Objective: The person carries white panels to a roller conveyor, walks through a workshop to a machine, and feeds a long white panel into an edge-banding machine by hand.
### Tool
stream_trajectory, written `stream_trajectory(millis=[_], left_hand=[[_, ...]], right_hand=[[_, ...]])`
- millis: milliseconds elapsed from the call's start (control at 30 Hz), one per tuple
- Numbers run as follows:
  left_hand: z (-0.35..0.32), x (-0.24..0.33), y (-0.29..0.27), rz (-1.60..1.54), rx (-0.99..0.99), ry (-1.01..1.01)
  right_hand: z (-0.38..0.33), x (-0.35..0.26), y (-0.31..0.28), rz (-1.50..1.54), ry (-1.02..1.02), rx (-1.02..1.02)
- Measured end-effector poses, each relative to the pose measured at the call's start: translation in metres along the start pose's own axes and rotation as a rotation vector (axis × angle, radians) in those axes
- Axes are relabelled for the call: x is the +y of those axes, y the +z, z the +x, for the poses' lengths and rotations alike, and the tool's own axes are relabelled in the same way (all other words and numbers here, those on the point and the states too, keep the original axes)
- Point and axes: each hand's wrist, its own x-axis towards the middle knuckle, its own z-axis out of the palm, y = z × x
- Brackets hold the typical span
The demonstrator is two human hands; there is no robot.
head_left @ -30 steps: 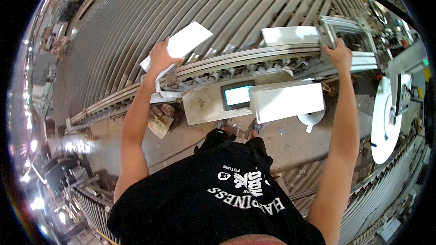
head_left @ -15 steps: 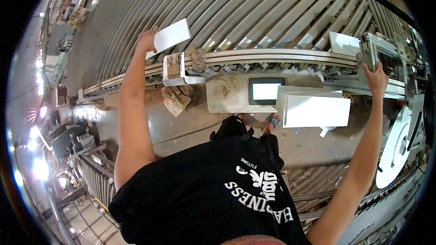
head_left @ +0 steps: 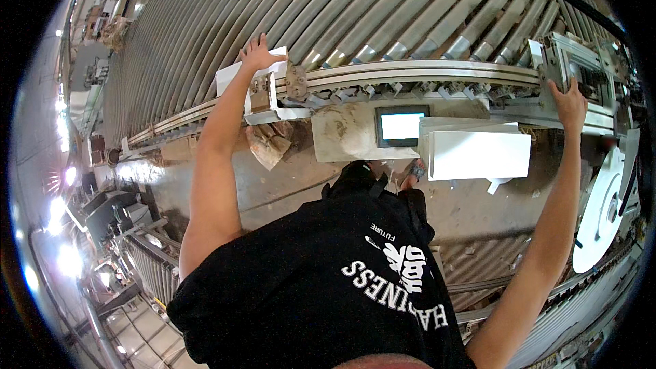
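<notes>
My left hand (head_left: 258, 53) lies flat with fingers spread on a white flat parcel (head_left: 231, 76), which rests on the grey roller conveyor (head_left: 383, 7) beside its metal side rail (head_left: 424, 72). My right hand (head_left: 570, 101) reaches far right and grips a grey metal frame (head_left: 572, 55) mounted at the rail's end. Both arms are stretched out from the lower edge of the view. A black shirt fills the lower middle.
Below the rail sit a small lit screen (head_left: 402, 125), a white box (head_left: 478, 154) and a worn beige panel (head_left: 345, 133). A brown crumpled bag (head_left: 268, 143) hangs under a bracket. A large white disc (head_left: 600, 212) stands at right. Machinery lines the left edge.
My left hand has slid further onto the white parcel, covering more of it. My right hand stays on the metal frame, while the view has shifted so both appear lower and farther right.
</notes>
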Motion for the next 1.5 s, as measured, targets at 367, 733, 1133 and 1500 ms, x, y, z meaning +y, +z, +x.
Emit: stream_trajectory(millis=[367, 733, 1133, 1500], left_hand=[[-0.002, 0.027, -0.014, -0.084, 0.08, 0.054], [-0.005, 0.18, -0.012, 0.019, 0.026, 0.187], [-0.17, 0.302, -0.06, -0.487, 0.627, 0.668], [-0.4, 0.511, 0.007, -0.303, 0.313, 1.015]], right_hand=[[-0.006, -0.018, -0.028, 0.061, -0.013, -0.133], [-0.011, -0.012, -0.022, 0.215, -0.011, 0.001], [-0.041, -0.026, -0.088, 0.415, 0.067, -0.135], [-0.042, -0.011, -0.076, 0.419, 0.022, -0.029]])
